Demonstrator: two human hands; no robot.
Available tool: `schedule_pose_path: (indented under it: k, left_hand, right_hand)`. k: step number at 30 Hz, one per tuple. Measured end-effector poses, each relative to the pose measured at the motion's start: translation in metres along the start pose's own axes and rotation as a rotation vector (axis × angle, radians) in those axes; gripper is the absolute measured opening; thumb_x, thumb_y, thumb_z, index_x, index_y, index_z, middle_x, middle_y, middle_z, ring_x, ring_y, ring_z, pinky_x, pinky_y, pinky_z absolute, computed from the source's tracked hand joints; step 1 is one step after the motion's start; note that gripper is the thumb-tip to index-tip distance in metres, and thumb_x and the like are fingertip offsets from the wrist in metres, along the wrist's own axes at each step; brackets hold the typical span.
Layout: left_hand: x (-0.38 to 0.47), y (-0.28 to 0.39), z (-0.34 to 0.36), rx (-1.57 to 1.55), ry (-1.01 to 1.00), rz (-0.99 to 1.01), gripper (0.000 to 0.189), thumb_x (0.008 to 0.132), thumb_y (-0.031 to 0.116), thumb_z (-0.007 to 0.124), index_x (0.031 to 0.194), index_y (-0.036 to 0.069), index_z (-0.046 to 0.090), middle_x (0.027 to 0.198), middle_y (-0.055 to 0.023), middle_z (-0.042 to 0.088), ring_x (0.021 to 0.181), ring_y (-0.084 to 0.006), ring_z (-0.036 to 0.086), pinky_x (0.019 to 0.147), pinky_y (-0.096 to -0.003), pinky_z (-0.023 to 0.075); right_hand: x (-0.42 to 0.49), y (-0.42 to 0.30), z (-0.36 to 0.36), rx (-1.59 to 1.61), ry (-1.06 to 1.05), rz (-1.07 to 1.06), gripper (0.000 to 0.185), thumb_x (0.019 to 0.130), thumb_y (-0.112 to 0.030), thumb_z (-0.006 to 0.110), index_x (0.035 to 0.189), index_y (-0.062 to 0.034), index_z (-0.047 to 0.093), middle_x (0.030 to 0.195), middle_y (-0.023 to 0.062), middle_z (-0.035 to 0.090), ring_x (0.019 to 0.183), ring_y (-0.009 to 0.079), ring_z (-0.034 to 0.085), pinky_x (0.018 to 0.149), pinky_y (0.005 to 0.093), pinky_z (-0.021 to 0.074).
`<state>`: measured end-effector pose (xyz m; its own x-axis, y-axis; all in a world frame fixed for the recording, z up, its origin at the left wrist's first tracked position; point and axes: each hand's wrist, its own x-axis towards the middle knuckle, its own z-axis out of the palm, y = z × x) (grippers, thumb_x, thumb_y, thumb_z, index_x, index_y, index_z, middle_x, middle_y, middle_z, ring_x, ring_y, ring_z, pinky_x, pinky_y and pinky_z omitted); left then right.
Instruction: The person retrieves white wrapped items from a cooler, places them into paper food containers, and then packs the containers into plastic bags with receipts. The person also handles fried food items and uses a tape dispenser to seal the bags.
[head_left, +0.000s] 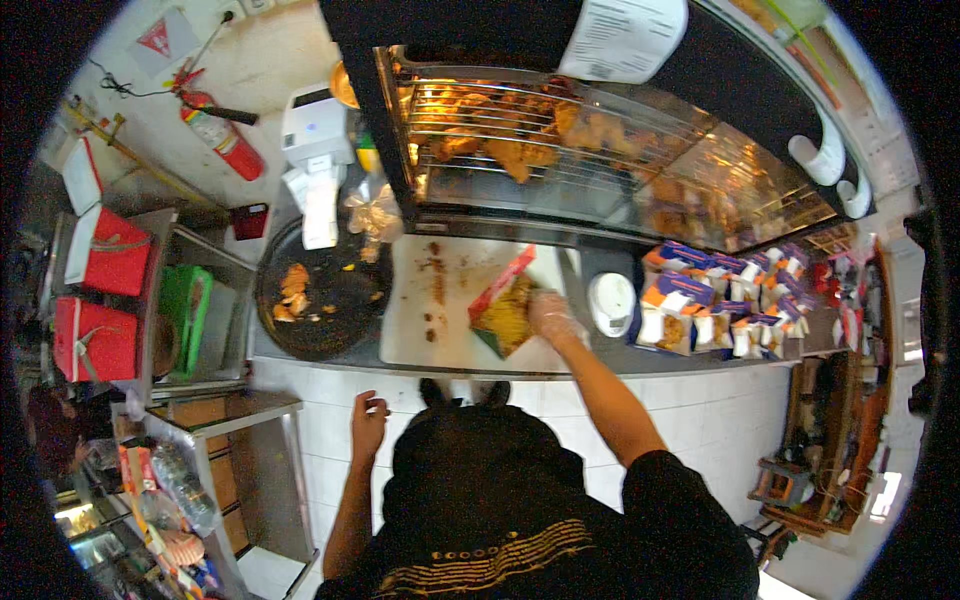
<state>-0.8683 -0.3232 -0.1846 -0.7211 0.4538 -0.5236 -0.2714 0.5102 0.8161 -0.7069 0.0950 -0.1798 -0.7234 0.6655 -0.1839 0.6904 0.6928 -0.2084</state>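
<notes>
My right hand (553, 316), in a thin clear glove, is at the right side of an open food box (501, 300) with a red edge and yellowish food inside. The box stands on a white cutting board (409, 262) with brown stains. Blur hides whether the fingers grip the box or the food. My left hand (370, 418) hangs below the counter's front edge, fingers loosely curled, holding nothing. A round dark pan (337, 292) with fried food pieces (294, 289) is left of the board. Right of it is a white round kitchen scale (612, 300).
A heated glass cabinet (517, 196) with fried chicken (517, 157) on wire racks stands behind the board. Several filled cardboard boxes (679, 292) crowd the counter's right. A receipt printer (319, 127) and a plastic bag (375, 214) are behind the pan; a metal sink (225, 300) lies left.
</notes>
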Motion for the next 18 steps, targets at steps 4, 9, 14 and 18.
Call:
schedule_pose_path:
  k: [4, 9, 14, 18]
  left_hand:
    - [0.002, -0.001, -0.01, -0.052, 0.091, -0.031, 0.038, 0.095, 0.017, 0.062, 0.127, 0.002, 0.049, 0.105, -0.0135, 0.065, 0.085, -0.0209, 0.069, 0.07, -0.0321, 0.0537]
    - [0.009, 0.009, -0.009, -0.045, 0.082, 0.03, 0.038, 0.094, 0.015, 0.062, 0.128, 0.002, 0.049, 0.108, -0.0148, 0.065, 0.086, -0.0222, 0.068, 0.072, -0.0331, 0.0539]
    - [-0.031, 0.085, -0.017, 0.168, -0.017, 0.171, 0.044, 0.094, 0.013, 0.064, 0.133, 0.004, 0.046, 0.108, -0.0132, 0.065, 0.098, -0.0227, 0.065, 0.085, -0.0354, 0.052]
    - [-0.093, 0.184, 0.013, -0.358, -0.559, 0.272, 0.061, 0.094, 0.011, 0.064, 0.145, 0.007, 0.031, 0.125, -0.0139, 0.056, 0.119, -0.0241, 0.055, 0.104, -0.0386, 0.0431]
  right_hand:
    - [0.001, 0.0, 0.011, -0.126, 0.03, 0.053, 0.017, 0.081, -0.009, 0.056, 0.083, 0.0009, 0.07, 0.088, 0.0249, 0.069, 0.088, 0.0381, 0.07, 0.077, 0.0441, 0.0567]
    - [-0.005, -0.003, -0.016, -0.188, 0.096, -0.059, 0.016, 0.078, -0.012, 0.058, 0.079, -0.0004, 0.069, 0.084, 0.0226, 0.069, 0.085, 0.0368, 0.069, 0.076, 0.043, 0.0567]
    - [-0.032, -0.044, -0.12, 0.136, -0.053, 0.031, 0.022, 0.077, -0.022, 0.069, 0.087, -0.0015, 0.071, 0.086, 0.0176, 0.071, 0.08, 0.0344, 0.069, 0.078, 0.041, 0.0566]
    - [-0.04, -0.148, -0.147, 1.308, 0.308, 0.016, 0.037, 0.092, -0.015, 0.066, 0.128, -0.0077, 0.064, 0.128, 0.0126, 0.063, 0.109, 0.0271, 0.066, 0.092, 0.035, 0.0533]
